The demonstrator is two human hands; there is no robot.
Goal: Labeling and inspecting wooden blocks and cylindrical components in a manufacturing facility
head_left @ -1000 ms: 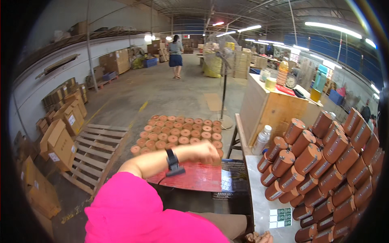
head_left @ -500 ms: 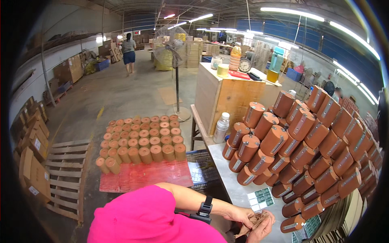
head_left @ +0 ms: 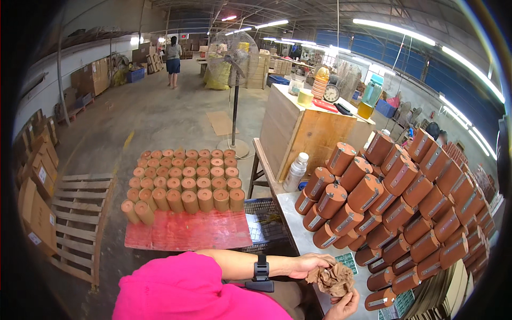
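Observation:
Crumpled brown paper is held between my two hands over the edge of the grey table. My left hand pinches its upper left side; a black strapped device sits on that wrist. At the lower right edge of the paper, my right hand grips with bent fingers. Just behind the paper lies a sheet of green and white labels, partly covered. Beside my hands, to the right, reddish-brown cylinders with metal strips lie stacked in a tall pile.
Rows of brown cylinders stand on a red board to the left, past a wooden pallet. A white bottle stands by a wooden cabinet. Behind are a pedestal fan and a person walking.
The brown paper has spread into a larger, looser crumple. My hands are farther apart, the left one raised slightly. The view has shifted, and the distant person is farther off.

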